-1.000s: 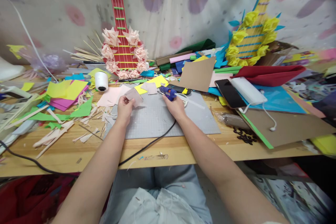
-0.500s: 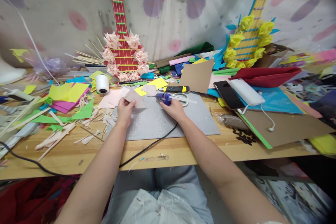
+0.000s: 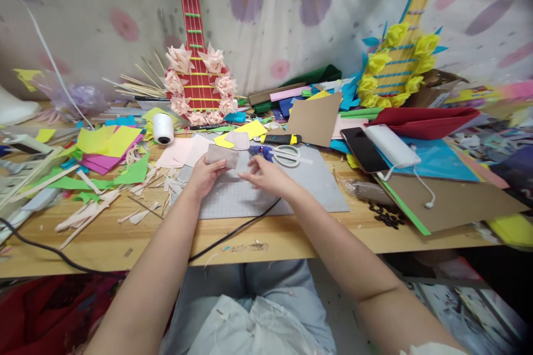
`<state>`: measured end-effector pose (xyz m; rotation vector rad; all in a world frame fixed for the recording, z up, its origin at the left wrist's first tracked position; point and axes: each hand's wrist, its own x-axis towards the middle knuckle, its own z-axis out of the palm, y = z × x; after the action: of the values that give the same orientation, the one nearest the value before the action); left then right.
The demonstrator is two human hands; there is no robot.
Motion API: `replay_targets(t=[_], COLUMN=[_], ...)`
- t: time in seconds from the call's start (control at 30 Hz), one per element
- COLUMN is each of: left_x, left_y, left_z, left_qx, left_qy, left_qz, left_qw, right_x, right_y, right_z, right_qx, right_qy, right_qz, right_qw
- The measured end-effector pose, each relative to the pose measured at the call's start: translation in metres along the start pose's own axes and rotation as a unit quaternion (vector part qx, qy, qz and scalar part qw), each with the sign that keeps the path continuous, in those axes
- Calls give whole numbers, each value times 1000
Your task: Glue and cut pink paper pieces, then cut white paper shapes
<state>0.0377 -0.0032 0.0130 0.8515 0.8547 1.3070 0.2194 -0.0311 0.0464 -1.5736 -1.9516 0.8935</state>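
Observation:
My left hand (image 3: 205,176) pinches a small pale pink paper piece (image 3: 222,156) above the grey cutting mat (image 3: 308,188). My right hand (image 3: 266,175) hovers just right of that piece, fingers loosely spread toward it and holding nothing. The blue glue gun (image 3: 259,151) lies on the mat just beyond my right hand, its black cord (image 3: 233,229) running back over the table's edge. White-handled scissors (image 3: 287,155) lie beside the gun.
A red paper guitar with pink flowers (image 3: 197,86) and a yellow-flowered one (image 3: 393,69) lean on the back wall. Coloured paper sheets (image 3: 108,147), scraps, a white thread spool (image 3: 162,128), a phone (image 3: 363,148), a power bank (image 3: 391,144) and cardboard (image 3: 453,202) crowd the wooden table (image 3: 291,241).
My right hand let go of the glue gun, which now lies on the mat, and moved left toward the paper piece. My left hand turned the piece flatter.

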Motion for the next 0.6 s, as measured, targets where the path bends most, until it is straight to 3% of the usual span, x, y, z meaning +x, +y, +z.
replay_targets(t=[0.1, 0.2, 0.47, 0.6], left_x=[0, 2, 5, 4], left_y=[1, 2, 8, 10], left_z=[-3, -8, -12, -13], left_qx=[2, -8, -18, -12], left_qy=[-6, 2, 35, 42], left_qz=[-5, -3, -20, -22], left_qw=[1000, 1000, 999, 999], right_x=[25, 52, 78, 80], right_y=[-8, -15, -24, -25], right_z=[41, 61, 59, 60], right_qx=[165, 272, 408, 416], right_qy=[123, 154, 145, 153], right_qz=[-4, 32, 51, 63], right_qw=[979, 949, 900, 894])
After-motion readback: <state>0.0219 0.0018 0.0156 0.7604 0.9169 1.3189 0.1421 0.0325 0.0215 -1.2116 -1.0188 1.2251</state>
